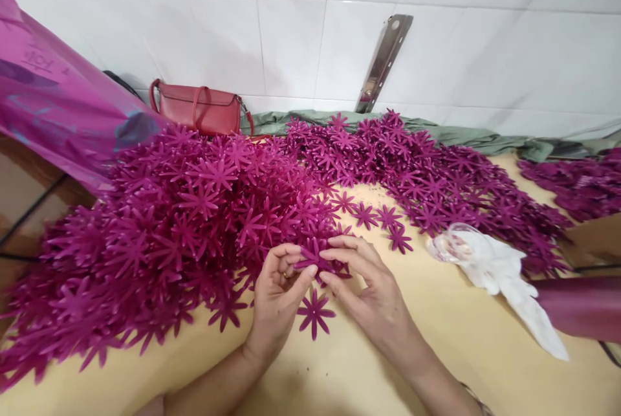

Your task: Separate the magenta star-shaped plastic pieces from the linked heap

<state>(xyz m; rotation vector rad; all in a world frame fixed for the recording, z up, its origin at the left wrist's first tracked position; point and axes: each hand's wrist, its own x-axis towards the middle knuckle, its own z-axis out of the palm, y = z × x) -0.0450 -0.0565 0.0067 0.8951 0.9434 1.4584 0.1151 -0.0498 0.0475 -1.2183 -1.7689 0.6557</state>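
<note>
Between the fingertips of both hands is a magenta star-shaped flower piece with narrow petals. My left hand pinches its left side, thumb against the petals; a ring shows on one finger. On the other side, my right hand grips the petals with thumb and fingers. Just below, a single flower piece lies flat on the yellow tabletop. To the left spreads a big heap of the same pieces, reaching close to my left hand. A few loose ones lie beyond my right hand.
A second, darker heap stretches along the back right. White gloves lie at the right near a clear round item. A red handbag, green cloth and metal strip are by the tiled wall. Pink plastic sheeting hangs at left.
</note>
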